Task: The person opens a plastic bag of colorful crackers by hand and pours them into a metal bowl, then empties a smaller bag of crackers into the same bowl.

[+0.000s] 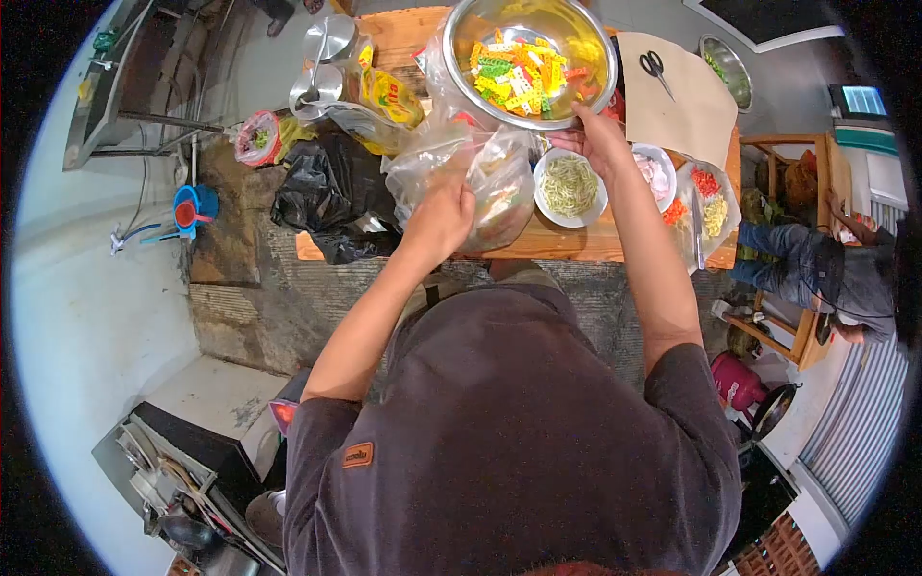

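Note:
My left hand [444,217] is closed on a clear plastic bag [499,182] at the table's near edge. What lies inside the bag is blurred by the plastic. My right hand [597,142] grips the rim of a large steel bowl [595,96], which tilts toward me above the far part of the table. Small yellow, green, white and red pieces [523,77], perhaps packets, lie in the bowl. Below my right hand stands a white bowl of thin green shreds [570,185]. A second white bowl [656,173] with pale pieces is partly hidden by my right forearm.
On the wooden table [615,245] are a black plastic bag [331,192], a yellow pouch [392,96], steel containers [325,84], scissors [656,74] on brown paper [677,115], and a knife [698,226] beside chopped vegetables [711,200]. Another person [816,264] is at the right.

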A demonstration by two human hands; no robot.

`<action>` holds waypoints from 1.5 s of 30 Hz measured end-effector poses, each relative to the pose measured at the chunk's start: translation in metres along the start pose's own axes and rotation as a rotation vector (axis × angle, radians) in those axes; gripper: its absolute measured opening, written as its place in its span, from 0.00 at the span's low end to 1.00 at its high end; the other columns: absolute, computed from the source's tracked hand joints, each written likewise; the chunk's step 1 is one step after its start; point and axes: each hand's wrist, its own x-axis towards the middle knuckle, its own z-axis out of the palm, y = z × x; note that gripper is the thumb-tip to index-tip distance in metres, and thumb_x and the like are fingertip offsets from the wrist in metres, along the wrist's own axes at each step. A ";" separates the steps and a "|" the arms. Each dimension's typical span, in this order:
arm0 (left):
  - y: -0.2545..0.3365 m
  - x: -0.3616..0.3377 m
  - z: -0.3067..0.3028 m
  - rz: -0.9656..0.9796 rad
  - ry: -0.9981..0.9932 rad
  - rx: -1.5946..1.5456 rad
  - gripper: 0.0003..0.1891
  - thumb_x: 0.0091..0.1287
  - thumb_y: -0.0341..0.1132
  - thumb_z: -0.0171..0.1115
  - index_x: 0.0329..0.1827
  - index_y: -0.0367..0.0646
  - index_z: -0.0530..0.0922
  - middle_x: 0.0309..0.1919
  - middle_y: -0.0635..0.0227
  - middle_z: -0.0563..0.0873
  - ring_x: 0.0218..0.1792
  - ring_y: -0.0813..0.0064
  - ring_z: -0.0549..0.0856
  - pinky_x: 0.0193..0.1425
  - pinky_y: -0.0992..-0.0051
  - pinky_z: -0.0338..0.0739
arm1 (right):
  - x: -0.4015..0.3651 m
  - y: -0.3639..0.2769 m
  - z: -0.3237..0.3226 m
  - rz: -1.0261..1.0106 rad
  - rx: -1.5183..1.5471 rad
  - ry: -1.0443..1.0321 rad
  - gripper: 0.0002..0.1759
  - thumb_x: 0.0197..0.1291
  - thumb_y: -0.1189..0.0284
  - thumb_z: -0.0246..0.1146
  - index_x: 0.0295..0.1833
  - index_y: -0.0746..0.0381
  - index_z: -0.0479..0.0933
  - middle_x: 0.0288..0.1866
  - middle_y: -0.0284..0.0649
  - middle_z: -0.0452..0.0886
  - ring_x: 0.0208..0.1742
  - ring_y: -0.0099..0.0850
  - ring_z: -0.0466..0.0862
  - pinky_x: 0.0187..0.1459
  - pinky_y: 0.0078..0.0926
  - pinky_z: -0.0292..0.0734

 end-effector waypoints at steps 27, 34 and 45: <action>0.018 0.029 -0.036 -0.078 0.053 0.330 0.12 0.65 0.33 0.68 0.48 0.40 0.80 0.38 0.51 0.84 0.42 0.49 0.86 0.48 0.59 0.79 | 0.010 -0.003 -0.005 0.019 0.024 -0.020 0.24 0.75 0.65 0.54 0.63 0.76 0.68 0.48 0.56 0.84 0.42 0.41 0.90 0.37 0.33 0.92; 0.022 0.033 -0.032 0.121 0.170 -0.002 0.11 0.70 0.36 0.65 0.43 0.38 0.77 0.32 0.55 0.84 0.34 0.57 0.85 0.42 0.61 0.78 | 0.009 -0.005 -0.005 0.000 0.004 0.005 0.24 0.76 0.65 0.53 0.65 0.75 0.67 0.49 0.57 0.84 0.42 0.41 0.91 0.38 0.31 0.92; 0.021 0.032 -0.065 -0.003 0.255 -0.260 0.13 0.73 0.39 0.66 0.39 0.37 0.78 0.25 0.65 0.81 0.26 0.77 0.76 0.33 0.72 0.74 | 0.004 -0.007 -0.006 0.025 -0.038 0.007 0.25 0.75 0.63 0.53 0.66 0.73 0.68 0.48 0.57 0.85 0.43 0.41 0.91 0.38 0.33 0.92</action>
